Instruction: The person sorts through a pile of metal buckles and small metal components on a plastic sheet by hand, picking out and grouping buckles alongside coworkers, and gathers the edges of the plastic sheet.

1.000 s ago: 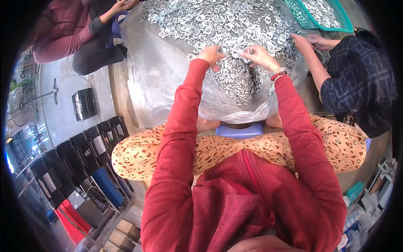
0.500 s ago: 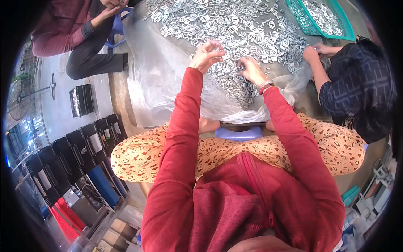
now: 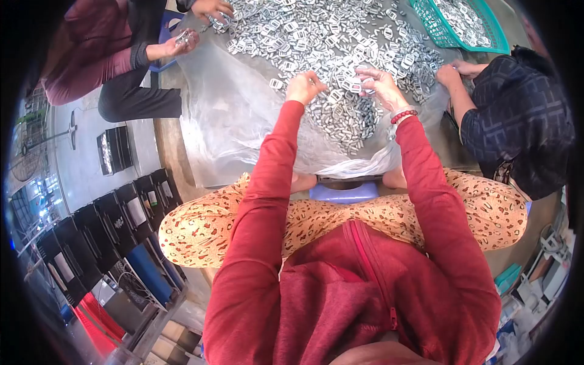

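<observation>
A pile of silver metal buckles (image 3: 316, 36) mixed with small capsule-shaped metal pieces (image 3: 340, 118) lies spread in front of me. My left hand (image 3: 305, 88) is over the near left edge of the pile, its fingers curled together. Whatever it may hold is too small to make out. To the right, my right hand (image 3: 383, 89) hovers above the pile, thumb and fingers closed on a flat buckle (image 3: 367, 84). The loose small pieces form a heap between and below both hands, on a clear plastic sheet (image 3: 225, 121).
A green basket (image 3: 426, 25) of buckles stands at the back right. Co-workers sit at left and right, their hands (image 3: 182, 41) by the pile's edges. A purple stool (image 3: 344, 193) is between my legs. Black cases (image 3: 97, 222) stand in a row at left.
My right hand has risen from the small pieces and moved right and away from me. My left hand has come slightly nearer, its fingers more curled. The left co-worker's hands have spread apart.
</observation>
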A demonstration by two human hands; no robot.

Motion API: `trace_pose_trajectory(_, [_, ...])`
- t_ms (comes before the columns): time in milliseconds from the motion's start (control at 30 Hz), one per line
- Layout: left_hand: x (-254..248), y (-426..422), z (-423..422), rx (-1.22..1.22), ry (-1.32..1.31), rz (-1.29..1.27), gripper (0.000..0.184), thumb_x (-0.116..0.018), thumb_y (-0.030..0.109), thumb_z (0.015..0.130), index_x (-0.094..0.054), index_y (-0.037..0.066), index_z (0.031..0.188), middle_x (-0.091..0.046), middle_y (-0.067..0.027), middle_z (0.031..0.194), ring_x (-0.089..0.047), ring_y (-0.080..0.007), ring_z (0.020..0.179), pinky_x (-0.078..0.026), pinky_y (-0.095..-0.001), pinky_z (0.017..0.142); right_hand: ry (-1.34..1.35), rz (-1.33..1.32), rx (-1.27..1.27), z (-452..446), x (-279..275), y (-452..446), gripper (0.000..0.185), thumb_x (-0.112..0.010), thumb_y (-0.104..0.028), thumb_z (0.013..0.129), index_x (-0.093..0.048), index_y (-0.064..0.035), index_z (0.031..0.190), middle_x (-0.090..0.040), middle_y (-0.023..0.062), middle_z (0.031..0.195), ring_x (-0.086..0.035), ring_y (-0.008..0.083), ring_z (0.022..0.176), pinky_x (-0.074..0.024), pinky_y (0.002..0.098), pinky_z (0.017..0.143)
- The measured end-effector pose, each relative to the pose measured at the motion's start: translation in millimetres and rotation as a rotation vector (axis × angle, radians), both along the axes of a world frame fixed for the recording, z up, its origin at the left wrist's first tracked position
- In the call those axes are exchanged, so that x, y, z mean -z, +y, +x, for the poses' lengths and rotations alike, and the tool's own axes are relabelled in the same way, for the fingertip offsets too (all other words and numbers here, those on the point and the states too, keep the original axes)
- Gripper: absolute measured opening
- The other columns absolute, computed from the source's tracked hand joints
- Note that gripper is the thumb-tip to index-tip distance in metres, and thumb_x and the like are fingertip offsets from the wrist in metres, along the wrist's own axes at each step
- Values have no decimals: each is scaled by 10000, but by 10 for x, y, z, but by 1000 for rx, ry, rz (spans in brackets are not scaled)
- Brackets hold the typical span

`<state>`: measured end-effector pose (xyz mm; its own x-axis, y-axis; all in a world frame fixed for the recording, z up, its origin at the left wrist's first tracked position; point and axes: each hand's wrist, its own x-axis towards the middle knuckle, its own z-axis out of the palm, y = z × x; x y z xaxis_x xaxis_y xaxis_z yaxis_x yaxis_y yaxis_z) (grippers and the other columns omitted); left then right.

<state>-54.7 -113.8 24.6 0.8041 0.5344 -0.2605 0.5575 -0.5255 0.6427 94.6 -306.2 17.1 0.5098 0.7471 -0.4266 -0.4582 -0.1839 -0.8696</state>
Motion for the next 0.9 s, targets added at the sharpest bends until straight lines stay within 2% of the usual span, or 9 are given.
trace_pose_trajectory(100, [-209,88,-15,6,-77,87,275,-693,315,674,-594,72,757,-606,-129,788,-596,-249,763,-476,-372,656,-399,-178,-3,-86,200,18,451,-565,-75,733,-521,-50,1181,-538,198,1067,-586,247,815,-518,323,677])
trace_pose_trajectory(133, [-271,98,-8,13,-103,132,264,-678,301,698,-579,68,774,-595,-118,806,-590,-239,770,-480,-369,645,-937,-297,-128,-168,234,63,462,-577,-107,726,-517,-49,1180,-512,218,1081,-546,332,874,-465,396,794])
trace_pose_trajectory(233, [-376,55,34,-276,-460,-1153,180,-557,177,776,-529,6,824,-590,-131,788,-601,-250,739,-504,-389,609,-1332,-443,-339,-535,236,115,461,-596,-42,653,-529,-57,1108,-446,226,1034,-456,401,962,-413,432,836])
trace_pose_trajectory(367, [-351,-18,111,-316,-209,-855,141,-462,94,825,-511,15,931,-539,-78,842,-594,-209,681,-514,-335,520,-944,-299,-320,-552,185,180,378,-599,-29,650,-599,-76,1025,-569,174,802,-579,322,784,-476,379,688])
trace_pose_trajectory(467, [-304,-22,17,-51,-21,-502,200,-474,107,811,-575,20,961,-585,-131,850,-597,-204,660,-520,-339,568,49,-95,-75,-439,-63,184,377,-553,-56,716,-568,9,1087,-571,67,744,-576,129,667,-518,260,622])
trace_pose_trajectory(600, [365,-123,-21,329,58,76,291,-583,272,788,-616,44,965,-595,-219,887,-603,-307,755,-477,-411,751,314,205,2,-178,-171,-4,709,-461,19,668,-258,-48,1345,-479,190,1117,-558,228,845,-513,393,786])
trace_pose_trajectory(667, [164,-452,-29,294,175,263,400,-656,347,738,-581,35,977,-568,-222,930,-596,-364,812,-471,-433,755,397,325,23,-76,-149,-85,848,-437,45,618,-128,-100,1394,-375,223,1240,-503,323,1006,-444,477,892])
trace_pose_trajectory(800, [240,-449,-42,322,149,208,427,-669,357,724,-563,26,972,-558,-204,924,-595,-368,817,-470,-438,738,469,547,-4,-73,-378,-48,861,-467,3,609,-144,-108,1399,-307,246,1318,-367,393,1193,-313,519,995])
trace_pose_trajectory(900, [168,-143,21,310,71,13,393,-623,376,770,-585,29,952,-589,-182,835,-607,-325,788,-468,-428,677,809,699,-27,-104,-687,23,725,-515,-140,764,-151,-47,1385,-240,271,1362,-326,413,1222,-327,523,982])
